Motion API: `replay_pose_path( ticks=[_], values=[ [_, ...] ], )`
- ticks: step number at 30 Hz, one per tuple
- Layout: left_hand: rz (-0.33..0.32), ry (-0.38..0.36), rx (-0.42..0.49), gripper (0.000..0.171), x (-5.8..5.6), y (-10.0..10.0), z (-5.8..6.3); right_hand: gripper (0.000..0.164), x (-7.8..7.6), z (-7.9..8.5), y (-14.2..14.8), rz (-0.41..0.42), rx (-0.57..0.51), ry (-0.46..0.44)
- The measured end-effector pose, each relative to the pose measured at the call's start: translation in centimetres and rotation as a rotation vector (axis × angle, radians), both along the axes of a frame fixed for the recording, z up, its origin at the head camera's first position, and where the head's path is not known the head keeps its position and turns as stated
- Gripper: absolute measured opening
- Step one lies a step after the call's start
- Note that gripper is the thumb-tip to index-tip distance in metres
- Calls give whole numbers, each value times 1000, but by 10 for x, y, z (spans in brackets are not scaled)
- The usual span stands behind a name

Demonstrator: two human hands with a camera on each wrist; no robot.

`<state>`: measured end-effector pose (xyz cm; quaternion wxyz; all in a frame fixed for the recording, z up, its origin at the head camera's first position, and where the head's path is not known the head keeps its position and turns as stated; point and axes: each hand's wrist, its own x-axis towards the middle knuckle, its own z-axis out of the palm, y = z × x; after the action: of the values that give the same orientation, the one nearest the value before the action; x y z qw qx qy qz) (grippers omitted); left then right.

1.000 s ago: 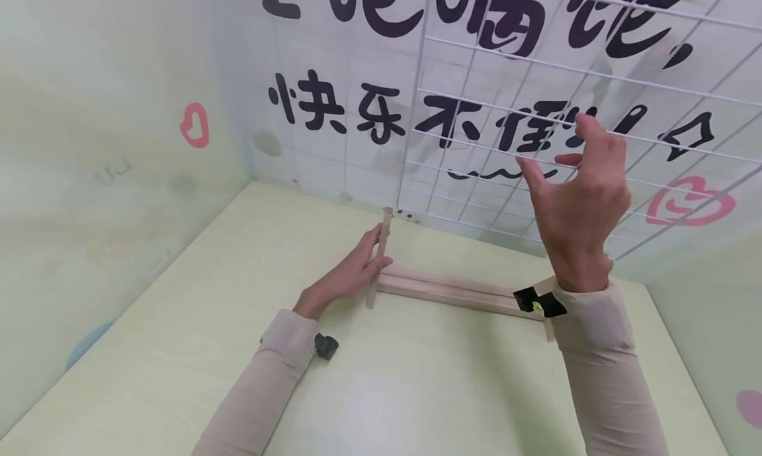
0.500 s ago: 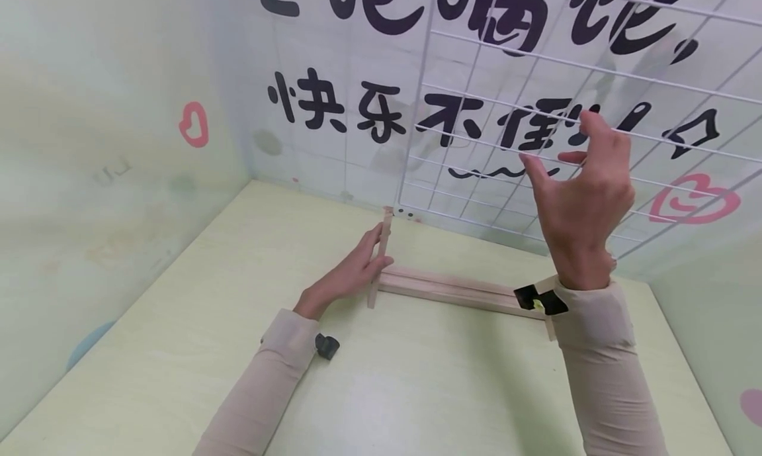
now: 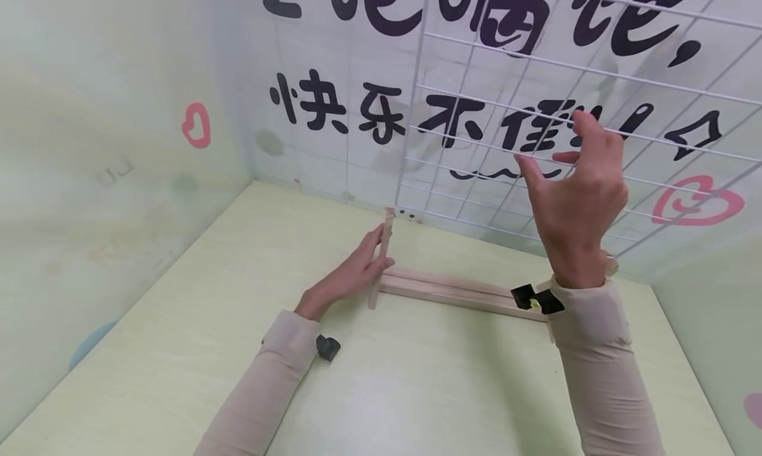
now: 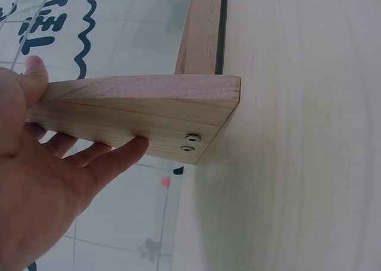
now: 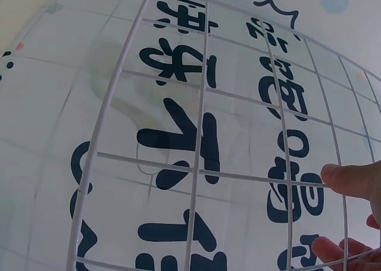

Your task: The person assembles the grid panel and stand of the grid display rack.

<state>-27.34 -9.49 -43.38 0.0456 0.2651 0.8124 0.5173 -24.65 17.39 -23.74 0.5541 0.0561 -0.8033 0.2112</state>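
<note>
In the head view, my left hand grips the upright end board of a pale wooden stand, which sits on the table with a long rail running to the right. The left wrist view shows my thumb at the top edge of this end board and my fingers along its face, near two metal bolts. Raised at the right, my right hand holds a white wire grid panel by its wires. Behind my right wrist, the stand's right end is partly hidden.
A pale wooden table meets the back wall, which has black lettering and pink hearts. Side walls close off the left and right. The grid spans the upper right, in front of the back wall.
The grid and my right hand shift only very slightly. My left hand keeps its hold on the stand's end board.
</note>
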Motion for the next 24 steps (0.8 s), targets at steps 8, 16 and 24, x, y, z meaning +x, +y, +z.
replay_pose_path(
  ticks=[8,16,24],
  values=[
    [2,-1,-22,73,1,-1,-1,61,0,-2,-2,10,4,-11],
    [-4,9,-7,73,1,-1,-1,62,-2,-3,-3,19,10,-18],
    [-19,15,15,72,1,0,1,64,-3,-5,-3,5,28,-47]
  ],
)
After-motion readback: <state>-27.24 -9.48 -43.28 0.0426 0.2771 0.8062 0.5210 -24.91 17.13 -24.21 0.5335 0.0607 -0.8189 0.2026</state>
